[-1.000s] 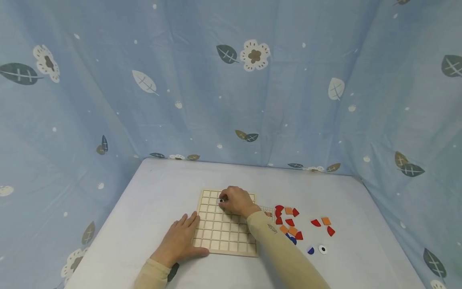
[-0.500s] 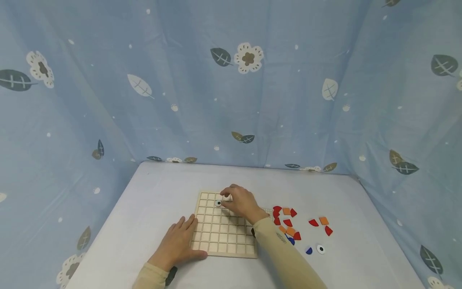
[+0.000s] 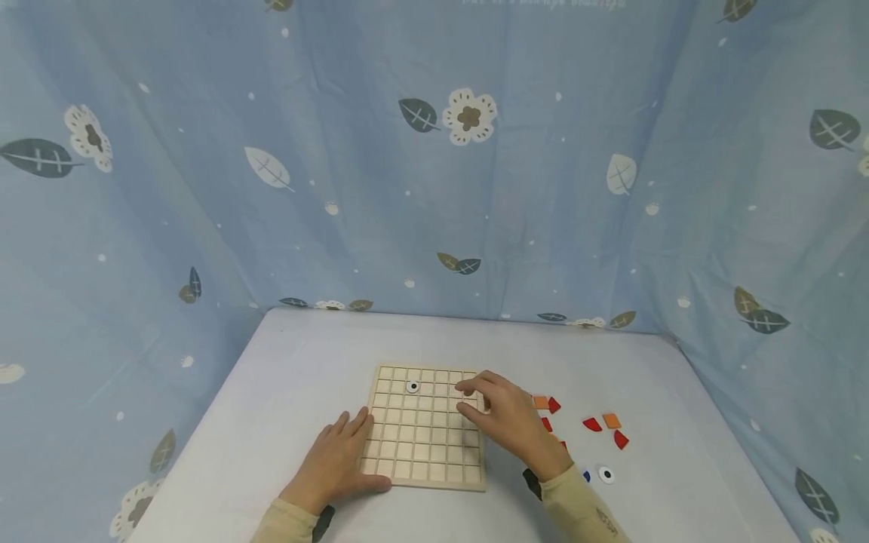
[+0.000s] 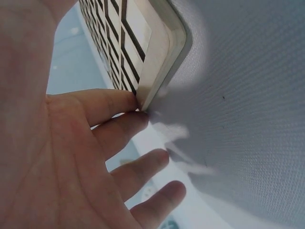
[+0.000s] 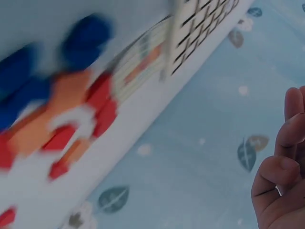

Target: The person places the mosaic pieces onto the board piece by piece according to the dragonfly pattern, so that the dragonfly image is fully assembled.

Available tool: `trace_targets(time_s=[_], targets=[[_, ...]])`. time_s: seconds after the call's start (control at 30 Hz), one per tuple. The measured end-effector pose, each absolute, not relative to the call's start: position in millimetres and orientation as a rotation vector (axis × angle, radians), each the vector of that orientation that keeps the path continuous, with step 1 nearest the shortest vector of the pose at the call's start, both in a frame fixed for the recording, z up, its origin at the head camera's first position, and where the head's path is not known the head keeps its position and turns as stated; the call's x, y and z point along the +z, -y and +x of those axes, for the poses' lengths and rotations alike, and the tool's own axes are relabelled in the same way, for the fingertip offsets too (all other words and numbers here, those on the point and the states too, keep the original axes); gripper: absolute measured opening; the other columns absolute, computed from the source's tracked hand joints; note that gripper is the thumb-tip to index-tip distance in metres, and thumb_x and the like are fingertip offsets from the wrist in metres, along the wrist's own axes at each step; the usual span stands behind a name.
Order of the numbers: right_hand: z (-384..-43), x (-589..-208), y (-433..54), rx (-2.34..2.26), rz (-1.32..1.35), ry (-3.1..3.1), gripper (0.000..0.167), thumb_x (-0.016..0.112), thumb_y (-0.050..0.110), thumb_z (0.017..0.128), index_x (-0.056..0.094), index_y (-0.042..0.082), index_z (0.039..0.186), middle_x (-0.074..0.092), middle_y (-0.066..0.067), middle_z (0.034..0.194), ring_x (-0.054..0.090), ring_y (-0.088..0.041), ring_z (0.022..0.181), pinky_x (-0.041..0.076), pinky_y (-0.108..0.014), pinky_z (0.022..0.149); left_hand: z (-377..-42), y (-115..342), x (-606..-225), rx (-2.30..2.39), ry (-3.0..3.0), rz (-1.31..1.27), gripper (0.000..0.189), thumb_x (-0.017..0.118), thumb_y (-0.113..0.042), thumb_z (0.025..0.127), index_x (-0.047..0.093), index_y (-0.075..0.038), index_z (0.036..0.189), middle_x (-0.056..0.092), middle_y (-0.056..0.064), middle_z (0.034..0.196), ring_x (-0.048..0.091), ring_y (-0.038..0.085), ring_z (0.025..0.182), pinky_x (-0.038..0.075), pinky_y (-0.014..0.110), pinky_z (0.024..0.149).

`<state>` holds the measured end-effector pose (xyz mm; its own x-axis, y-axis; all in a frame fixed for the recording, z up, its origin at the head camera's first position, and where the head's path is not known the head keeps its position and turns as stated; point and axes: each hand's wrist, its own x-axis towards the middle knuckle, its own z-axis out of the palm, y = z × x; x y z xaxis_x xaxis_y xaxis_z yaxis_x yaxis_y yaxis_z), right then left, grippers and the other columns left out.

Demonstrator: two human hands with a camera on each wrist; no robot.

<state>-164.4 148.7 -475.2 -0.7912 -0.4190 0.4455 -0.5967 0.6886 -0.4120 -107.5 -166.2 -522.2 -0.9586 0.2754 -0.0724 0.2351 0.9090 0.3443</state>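
Board (image 3: 422,434) on desk (image 3: 319,354), touching L hand's (image 3: 333,461) relaxed fingers; R hand (image 3: 511,418) loose, nothing held, fingers parted over board's rt side; I see white disc (image 3: 410,390) on board, left of 'em.

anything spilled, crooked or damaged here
Nothing stands out: the wooden board lies flat, one white disc sits on it, and the red and orange pieces are scattered loosely but show no visible damage.

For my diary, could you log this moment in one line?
left grip: touching grid board; right grip: fingertips over board; white disc: on board
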Motion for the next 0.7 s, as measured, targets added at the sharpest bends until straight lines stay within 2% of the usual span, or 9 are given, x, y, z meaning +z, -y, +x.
trace_targets(time_s=[0.1, 0.33, 0.47, 0.7], targets=[[-151.0, -477.9, -176.9, 0.758, 0.757, 2.552, 0.031, 0.088, 0.026, 0.081, 0.077, 0.022, 0.111, 0.065, 0.013, 0.095, 0.047, -0.002, 0.065, 0.039, -0.016, 0.05, -107.4, 165.8, -522.0, 0.503, -2.946, 0.4, 0.122, 0.076, -0.077, 0.065, 0.044, 0.004, 0.15, 0.039, 0.021, 0.158, 0.034, 0.05, 0.142, 0.033, 0.064, 0.113], [-121.0, -488.8, -239.2, 0.641, 0.5, 2.645, 0.039, 0.091, 0.032, 0.076, 0.077, 0.023, 0.111, 0.066, 0.012, 0.098, 0.051, -0.006, 0.067, 0.04, -0.015, 0.046, -109.1, 166.1, -525.2, 0.494, -2.954, 0.424, 0.122, 0.075, -0.078, 0.065, 0.044, 0.004, 0.15, 0.039, 0.021, 0.157, 0.035, 0.051, 0.142, 0.034, 0.065, 0.111], [-107.2, -494.3, -272.2, 0.591, 0.36, 2.703, 0.046, 0.092, 0.028, 0.075, 0.074, 0.024, 0.117, 0.068, 0.01, 0.101, 0.05, -0.007, 0.068, 0.039, -0.016, 0.045, -110.0, 166.5, -526.9, 0.479, -2.968, 0.439, 0.122, 0.073, -0.08, 0.066, 0.044, 0.003, 0.15, 0.04, 0.02, 0.157, 0.035, 0.05, 0.142, 0.034, 0.064, 0.111], [-88.3, -500.2, -319.6, 0.498, 0.214, 2.842, 0.062, 0.092, 0.026, 0.075, 0.065, 0.021, 0.131, 0.067, 0.003, 0.107, 0.052, -0.012, 0.078, 0.043, -0.019, 0.052, -110.7, 170.0, -528.9, 0.465, -2.992, 0.47, 0.122, 0.069, -0.083, 0.067, 0.044, 0.003, 0.15, 0.039, 0.019, 0.158, 0.036, 0.05, 0.142, 0.034, 0.065, 0.111]])
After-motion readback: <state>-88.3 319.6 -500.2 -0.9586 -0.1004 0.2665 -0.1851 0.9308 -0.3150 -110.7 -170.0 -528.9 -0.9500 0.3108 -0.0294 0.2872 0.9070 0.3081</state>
